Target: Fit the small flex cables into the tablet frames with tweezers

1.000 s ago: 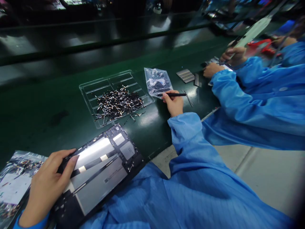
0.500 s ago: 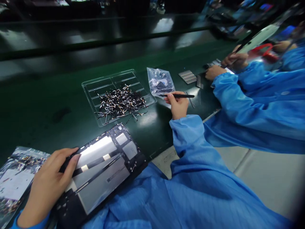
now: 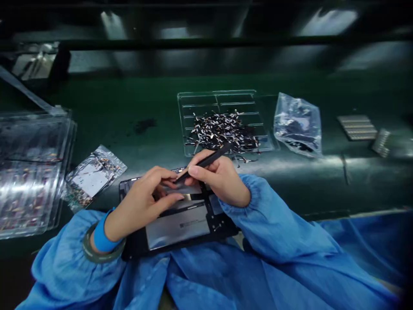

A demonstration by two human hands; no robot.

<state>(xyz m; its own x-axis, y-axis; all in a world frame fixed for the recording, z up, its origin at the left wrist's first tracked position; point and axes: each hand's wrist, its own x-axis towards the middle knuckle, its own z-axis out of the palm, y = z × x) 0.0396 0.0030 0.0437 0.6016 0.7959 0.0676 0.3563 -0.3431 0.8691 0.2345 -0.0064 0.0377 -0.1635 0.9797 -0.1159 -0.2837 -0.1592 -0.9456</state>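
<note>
“Dim green worktop across the full width, with pale reflections in the darkness beyond. What's on it, by count?”

“One flat, dark, silver-panelled device, at the near edge above the lap. One black stick-shaped tool. One clear ribbed tray heaped with thin strips, too many to count. Two plastic bags: a left bag and a right bag. Two small panels at the far right, one larger panel and one smaller panel. At least two stacked trays at the far left.”

“And the two hands?”

“Right hand: grip closed on the tool, which slants down toward the device. Left hand: over the device, thumb apart from the fingers, fingertips beside the tool's lower end. I can't tell whether that grip holds anything.”

“Edges and room?”

“Tight ahead: the right hand is just short of the tray's near edge, and the tool's upper end overlaps the strips in this view. Left bag sits between stacked trays and device. Green surface shows between left bag and tray, and a broader band runs behind the tray.”
</note>
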